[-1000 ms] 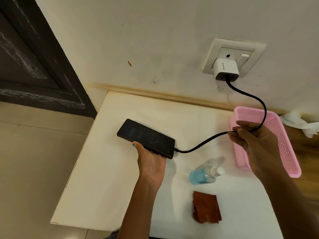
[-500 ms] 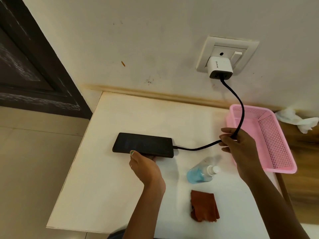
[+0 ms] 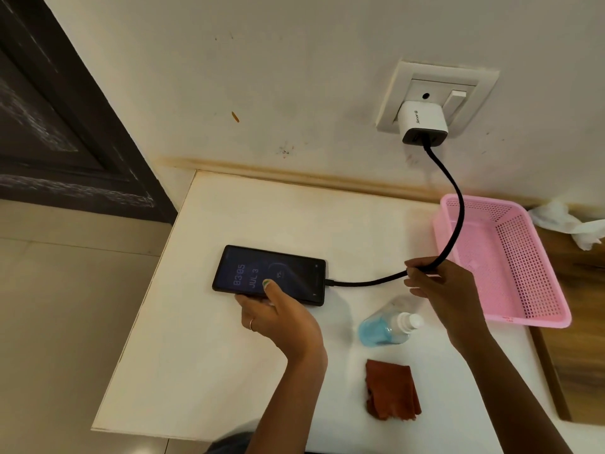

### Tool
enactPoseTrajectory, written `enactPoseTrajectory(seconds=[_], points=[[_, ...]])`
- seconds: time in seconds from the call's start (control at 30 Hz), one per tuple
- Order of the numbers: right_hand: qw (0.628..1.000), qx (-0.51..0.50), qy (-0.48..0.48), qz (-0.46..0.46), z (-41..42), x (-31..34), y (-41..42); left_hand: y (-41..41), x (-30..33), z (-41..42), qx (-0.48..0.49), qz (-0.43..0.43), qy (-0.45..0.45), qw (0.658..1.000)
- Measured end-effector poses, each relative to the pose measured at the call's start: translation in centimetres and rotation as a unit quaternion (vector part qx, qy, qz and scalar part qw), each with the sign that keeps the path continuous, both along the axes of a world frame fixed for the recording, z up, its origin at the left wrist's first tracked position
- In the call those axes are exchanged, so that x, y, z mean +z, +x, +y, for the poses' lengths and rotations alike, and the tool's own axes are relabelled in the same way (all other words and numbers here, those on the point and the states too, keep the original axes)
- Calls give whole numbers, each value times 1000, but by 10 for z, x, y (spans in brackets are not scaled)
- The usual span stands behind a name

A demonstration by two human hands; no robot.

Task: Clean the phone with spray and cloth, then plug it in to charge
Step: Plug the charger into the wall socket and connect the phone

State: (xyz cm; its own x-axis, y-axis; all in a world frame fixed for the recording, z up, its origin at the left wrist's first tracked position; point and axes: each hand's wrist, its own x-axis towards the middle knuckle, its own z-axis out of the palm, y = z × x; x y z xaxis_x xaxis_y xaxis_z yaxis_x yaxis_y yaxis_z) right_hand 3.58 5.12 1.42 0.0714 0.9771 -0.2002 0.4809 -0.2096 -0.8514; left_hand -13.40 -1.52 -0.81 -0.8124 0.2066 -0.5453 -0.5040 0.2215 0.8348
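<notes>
Now left hand (image 3: 281,317) holds phone (image 3: 271,273), thumb atop.

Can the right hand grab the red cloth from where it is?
Probably yes. The cloth lies bare on the table, close below the right hand, nothing between; but that hand must drop the cable first.

Black phone (image 3: 270,275), screen lit dim blue with pale digits. Black braided cable (image 3: 453,224), white charger block (image 3: 422,126) with a dark face, off-white socket plate (image 3: 438,96). Cream table (image 3: 229,355), stained brownish along the wall edge. Pink basket (image 3: 510,267), dotted with small holes. Clear bottle (image 3: 388,327), blue liquid, white cap. Rust-red cloth (image 3: 391,389). Green-painted thumbnail on the left hand (image 3: 281,317). Dark brown door (image 3: 59,119).
</notes>
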Motion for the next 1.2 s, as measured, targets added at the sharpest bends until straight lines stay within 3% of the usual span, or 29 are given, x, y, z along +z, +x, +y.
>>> enactPoseTrajectory(seconds=[0.1, 0.53, 1.2], points=[[1000, -11, 6, -11, 1, -5, 0, -1, 0, -1, 4, -5, -8, 1000], [992, -62, 12, 110, 12, -4, -15, 0, 9, -1, -12, -2, 25, 1000], [987, -80, -57, 130, -17, -14, -9, -1, 7, -2, -22, -10, -6, 1000]])
